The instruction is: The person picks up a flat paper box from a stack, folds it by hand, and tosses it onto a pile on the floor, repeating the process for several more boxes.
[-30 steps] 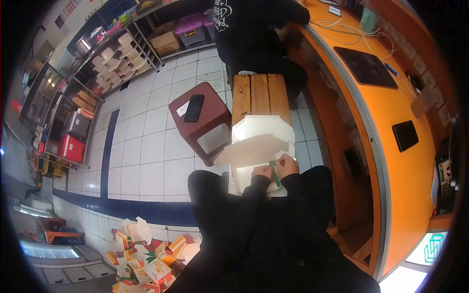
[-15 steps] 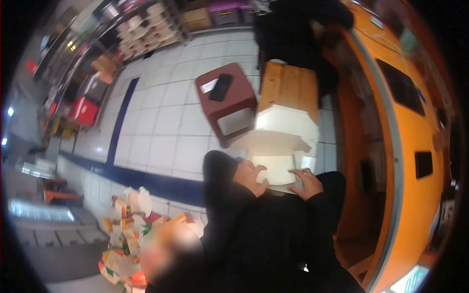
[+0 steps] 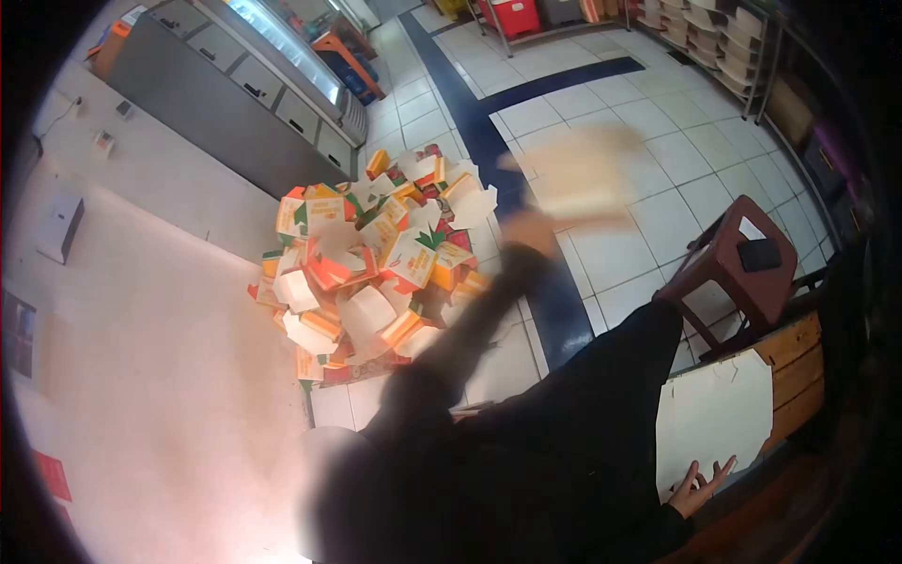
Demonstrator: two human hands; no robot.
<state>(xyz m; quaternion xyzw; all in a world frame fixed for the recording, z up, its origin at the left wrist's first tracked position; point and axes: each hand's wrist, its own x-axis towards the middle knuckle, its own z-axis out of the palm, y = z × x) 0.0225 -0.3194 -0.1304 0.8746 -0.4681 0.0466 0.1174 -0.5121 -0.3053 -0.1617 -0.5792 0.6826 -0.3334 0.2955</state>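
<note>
My left hand [image 3: 531,230] is stretched out beside a large pile of folded food boxes [image 3: 409,258], printed in orange, white and green. It grips a pale cardboard box [image 3: 587,179], smeared by motion, above the tiled floor. On the other side, my right hand [image 3: 697,489] rests with fingers spread at the lower edge of a flat white cardboard blank [image 3: 716,414]. That blank lies on a wooden bench [image 3: 797,371], partly over my leg.
A maroon stool [image 3: 742,254] with a black phone [image 3: 766,255] on it stands beyond the bench. Grey cabinets [image 3: 230,89] and a white wall [image 3: 178,310] border the pile. Shelves with stacked pale containers [image 3: 719,38] stand at the far right.
The view has swung left toward the pile. My left hand has left the box on the bench area and reached out left with a box. My right hand stays by the bench.
</note>
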